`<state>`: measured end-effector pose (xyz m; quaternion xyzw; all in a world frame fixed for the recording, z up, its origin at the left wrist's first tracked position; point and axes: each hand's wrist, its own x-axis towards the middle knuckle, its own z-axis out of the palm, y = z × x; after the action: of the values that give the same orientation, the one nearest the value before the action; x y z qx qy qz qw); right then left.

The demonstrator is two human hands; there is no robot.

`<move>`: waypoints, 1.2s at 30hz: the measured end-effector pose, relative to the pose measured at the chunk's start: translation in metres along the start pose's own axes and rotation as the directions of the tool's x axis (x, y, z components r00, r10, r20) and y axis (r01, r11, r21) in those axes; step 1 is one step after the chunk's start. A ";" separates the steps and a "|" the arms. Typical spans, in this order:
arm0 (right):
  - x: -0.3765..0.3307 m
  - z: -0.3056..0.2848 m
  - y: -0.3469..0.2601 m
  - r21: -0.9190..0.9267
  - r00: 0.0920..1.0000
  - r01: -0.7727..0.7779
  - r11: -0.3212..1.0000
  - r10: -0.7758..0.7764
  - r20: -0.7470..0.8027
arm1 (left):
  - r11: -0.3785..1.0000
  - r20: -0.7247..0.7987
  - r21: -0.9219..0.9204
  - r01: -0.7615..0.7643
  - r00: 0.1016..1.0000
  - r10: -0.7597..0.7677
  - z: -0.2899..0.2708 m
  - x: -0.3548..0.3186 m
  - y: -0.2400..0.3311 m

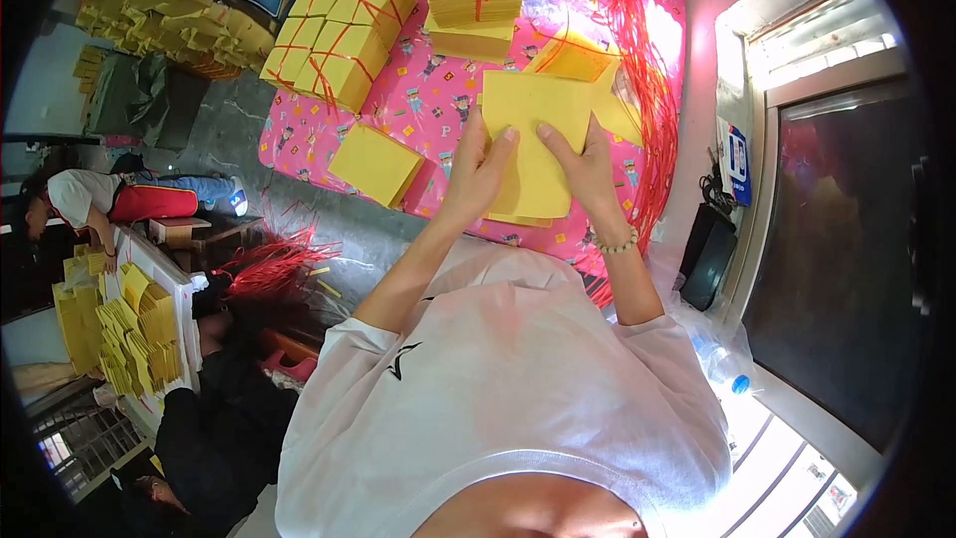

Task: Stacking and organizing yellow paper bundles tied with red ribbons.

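Above the pink patterned mattress [438, 105], both hands grip a thin stack of yellow paper sheets [538, 144].
Left hand [478, 174] and right hand [588, 169] have their fingers clamped on its lower sides; it looks light, floppy and crease-prone, best gripped at the edges. Tied yellow bundles [339, 40] and red string [647, 70] lie beyond.

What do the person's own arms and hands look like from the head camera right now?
Both forearms are bare, coming out of the short sleeves of a white T-shirt with a small dark mark near the left sleeve. The left hand wears nothing visible. The right hand has a light beaded bracelet at the wrist.
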<state>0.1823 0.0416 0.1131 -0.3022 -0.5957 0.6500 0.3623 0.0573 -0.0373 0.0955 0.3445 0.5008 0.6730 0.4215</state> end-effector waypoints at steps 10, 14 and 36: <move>0.016 -0.001 0.024 0.150 0.971 -0.227 0.962 0.235 -0.038 | 0.955 0.039 -0.084 0.284 0.959 -0.282 -0.014 0.026 -0.016; 0.020 -0.003 0.029 0.220 0.938 -0.330 0.918 0.344 -0.031 | 0.914 0.047 -0.123 0.386 0.922 -0.384 -0.020 0.031 -0.022; 0.015 -0.001 0.026 0.086 0.984 -0.168 0.982 0.172 -0.040 | 0.994 -0.016 -0.004 0.109 0.994 -0.109 -0.015 0.018 -0.032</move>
<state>0.1718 0.0534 0.0873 -0.3524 -0.5318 0.6951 0.3315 0.0435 -0.0219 0.0612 0.3103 0.5212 0.6525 0.4541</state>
